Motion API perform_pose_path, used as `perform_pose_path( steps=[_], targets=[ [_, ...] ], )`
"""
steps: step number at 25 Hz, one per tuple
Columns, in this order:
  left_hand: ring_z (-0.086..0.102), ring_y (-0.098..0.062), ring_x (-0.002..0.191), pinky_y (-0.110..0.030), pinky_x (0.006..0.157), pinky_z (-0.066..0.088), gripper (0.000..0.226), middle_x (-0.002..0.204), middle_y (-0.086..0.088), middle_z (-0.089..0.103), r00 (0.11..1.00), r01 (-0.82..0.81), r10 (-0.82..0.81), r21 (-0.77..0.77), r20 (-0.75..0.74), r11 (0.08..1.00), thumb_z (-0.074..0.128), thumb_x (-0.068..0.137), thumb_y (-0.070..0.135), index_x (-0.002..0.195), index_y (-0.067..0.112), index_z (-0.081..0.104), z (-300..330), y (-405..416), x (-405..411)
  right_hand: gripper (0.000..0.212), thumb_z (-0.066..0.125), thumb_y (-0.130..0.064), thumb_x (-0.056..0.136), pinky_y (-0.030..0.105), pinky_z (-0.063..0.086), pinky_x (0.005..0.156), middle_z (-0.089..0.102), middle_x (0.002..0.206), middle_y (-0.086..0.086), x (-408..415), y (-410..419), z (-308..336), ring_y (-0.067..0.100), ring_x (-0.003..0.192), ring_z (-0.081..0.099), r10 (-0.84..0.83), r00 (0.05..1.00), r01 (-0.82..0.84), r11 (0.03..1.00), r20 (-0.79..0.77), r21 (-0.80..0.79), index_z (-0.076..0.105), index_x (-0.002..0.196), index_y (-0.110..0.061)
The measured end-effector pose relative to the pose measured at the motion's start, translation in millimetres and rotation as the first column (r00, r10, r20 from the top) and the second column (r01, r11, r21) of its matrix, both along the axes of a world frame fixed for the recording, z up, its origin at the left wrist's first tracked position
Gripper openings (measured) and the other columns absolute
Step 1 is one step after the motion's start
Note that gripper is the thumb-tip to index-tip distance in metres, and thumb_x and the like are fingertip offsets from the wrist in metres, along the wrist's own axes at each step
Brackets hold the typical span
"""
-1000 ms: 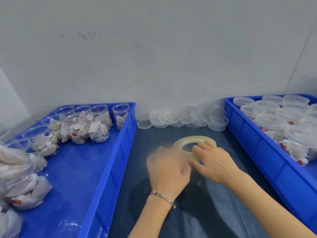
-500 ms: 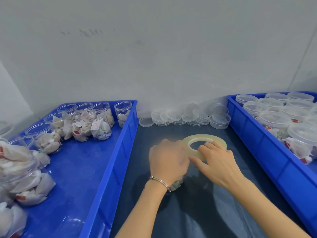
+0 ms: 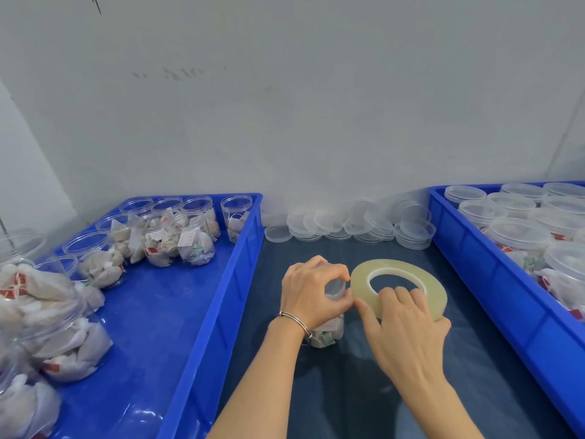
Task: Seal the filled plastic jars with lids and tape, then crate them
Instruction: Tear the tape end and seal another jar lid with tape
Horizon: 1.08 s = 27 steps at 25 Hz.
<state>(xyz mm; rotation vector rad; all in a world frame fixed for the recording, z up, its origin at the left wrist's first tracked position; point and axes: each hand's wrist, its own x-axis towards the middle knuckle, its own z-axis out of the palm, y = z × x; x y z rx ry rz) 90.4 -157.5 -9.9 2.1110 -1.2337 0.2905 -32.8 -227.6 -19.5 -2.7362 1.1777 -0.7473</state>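
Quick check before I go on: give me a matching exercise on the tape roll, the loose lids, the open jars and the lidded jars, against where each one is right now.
Things:
1. tape roll
2. loose lids
3. open jars
4. lidded jars

Places:
A. in the right crate
B. stacked by the wall
C. in the left crate
D. held in the right hand

Pairs: 1-D, 2-B, 3-C, 4-A

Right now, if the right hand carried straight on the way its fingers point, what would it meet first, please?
The right hand already holds the tape roll; further along the fingers' line come the loose lids stacked by the wall, though depth is uncertain.
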Motion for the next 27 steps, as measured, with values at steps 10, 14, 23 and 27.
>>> perform_pose_path(
  steps=[10, 14, 23, 27],
  targets=[
    [0.057, -0.007, 0.08, -0.029, 0.08, 0.043, 0.023, 0.088, 0.011, 0.064, 0.998, 0.065, -0.066, -0.032, -0.011, 0.997, 0.072, 0.069, 0.039, 0.087, 0.024, 0.072, 1, 2, 5, 0.038, 0.046, -0.051, 0.09, 0.036, 0.024, 0.067, 0.052, 0.079, -0.004, -17, 9, 8, 0.021, 0.088, 0.047, -0.011, 1.0, 0.011, 1.0, -0.013, 0.0, 0.057, 0.081, -0.016],
    [0.054, -0.004, 0.08, -0.028, 0.081, 0.042, 0.024, 0.09, 0.011, 0.064, 0.996, 0.09, -0.091, -0.015, -0.017, 0.996, 0.077, 0.068, 0.036, 0.089, 0.024, 0.072, 2, 2, 9, 0.036, 0.052, -0.047, 0.086, 0.036, 0.025, 0.062, 0.051, 0.069, -0.001, -27, 12, 7, 0.024, 0.077, 0.048, 0.001, 0.998, 0.0, 1.0, 0.061, -0.019, 0.055, 0.071, -0.014],
    [0.054, -0.003, 0.094, -0.027, 0.094, 0.034, 0.022, 0.097, 0.015, 0.061, 0.999, 0.029, -0.03, 0.046, 0.015, 0.999, 0.064, 0.079, 0.032, 0.101, 0.032, 0.065, 1, -2, -2, 0.044, 0.023, -0.057, 0.096, 0.037, 0.035, 0.077, 0.049, 0.098, -0.01, 5, -29, 9, 0.014, 0.106, 0.04, -0.013, 0.984, 0.018, 0.999, -0.175, 0.028, 0.05, 0.099, -0.023],
    [0.047, -0.015, 0.121, -0.034, 0.107, 0.028, 0.049, 0.145, 0.01, 0.039, 0.999, -0.03, 0.038, 0.284, -0.024, 0.958, 0.055, 0.088, 0.042, 0.133, 0.025, 0.047, 7, -4, 1, 0.045, 0.026, -0.057, 0.096, 0.038, 0.033, 0.076, 0.051, 0.099, -0.008, 18, -40, 6, 0.015, 0.106, 0.04, 0.04, 0.98, -0.036, 0.999, -0.196, 0.024, 0.051, 0.097, -0.02]
  ],
)
